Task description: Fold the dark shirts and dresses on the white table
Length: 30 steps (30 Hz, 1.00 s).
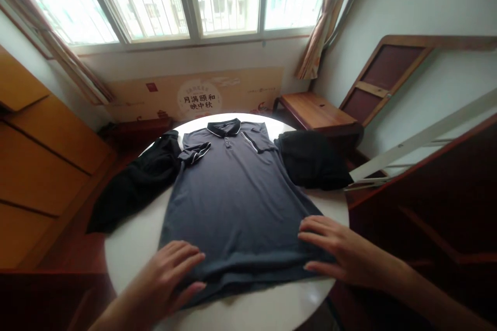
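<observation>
A dark grey polo shirt [236, 191] lies spread face up on a round white table [128, 248], collar toward the window and both sleeves folded in over the chest. My left hand [171, 276] rests flat on the shirt's lower left hem, fingers stretched out. My right hand [337, 251] lies flat on the lower right hem, fingers spread and pointing left. Neither hand holds anything.
A black garment [135, 186] hangs off the table's left side and another black garment [312, 160] lies at the right. Behind are a wooden bench [310, 108], a cardboard box with printed characters [198, 95], a leaning wooden frame [384, 75] and wooden cabinets [42, 155] at left.
</observation>
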{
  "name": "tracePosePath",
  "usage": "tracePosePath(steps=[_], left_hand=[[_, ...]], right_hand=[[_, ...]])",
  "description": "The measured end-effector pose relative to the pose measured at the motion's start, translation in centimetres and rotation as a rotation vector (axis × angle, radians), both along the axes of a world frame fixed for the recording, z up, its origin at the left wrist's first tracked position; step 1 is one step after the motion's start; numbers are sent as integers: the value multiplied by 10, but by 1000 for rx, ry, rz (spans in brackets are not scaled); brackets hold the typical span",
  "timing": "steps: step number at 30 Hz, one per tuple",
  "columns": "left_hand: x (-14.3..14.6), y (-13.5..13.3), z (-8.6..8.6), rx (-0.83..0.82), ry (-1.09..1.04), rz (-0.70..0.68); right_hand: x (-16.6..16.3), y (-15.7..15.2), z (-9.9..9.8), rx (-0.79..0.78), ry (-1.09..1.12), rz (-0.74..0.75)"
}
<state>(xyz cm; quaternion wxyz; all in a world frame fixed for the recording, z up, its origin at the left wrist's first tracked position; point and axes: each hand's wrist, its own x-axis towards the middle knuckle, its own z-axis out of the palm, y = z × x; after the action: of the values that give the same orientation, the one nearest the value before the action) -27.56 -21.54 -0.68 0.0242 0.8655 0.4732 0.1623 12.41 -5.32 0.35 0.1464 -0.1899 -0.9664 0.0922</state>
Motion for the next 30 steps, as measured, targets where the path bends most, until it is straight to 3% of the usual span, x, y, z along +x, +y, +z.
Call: tracePosePath(steps=[3,6,13,16,21,30], left_hand=[[-8,-46,-22,77,75,78],[-18,-60,-37,151,84,101],[-32,-74,-43,320,96,222],[-42,-91,-46,366,208,196],[-56,-110,-56,359,306,150],[-71,-111,-59,285,117,168]], right_hand=[[30,-31,-35,122,11,-87],[39,-39,-53,239,64,-144],[32,-49,-39,353,107,-138],[40,-59,-36,350,157,-95],[51,-70,-42,279,132,-81],[47,-60,-65,402,68,-151]])
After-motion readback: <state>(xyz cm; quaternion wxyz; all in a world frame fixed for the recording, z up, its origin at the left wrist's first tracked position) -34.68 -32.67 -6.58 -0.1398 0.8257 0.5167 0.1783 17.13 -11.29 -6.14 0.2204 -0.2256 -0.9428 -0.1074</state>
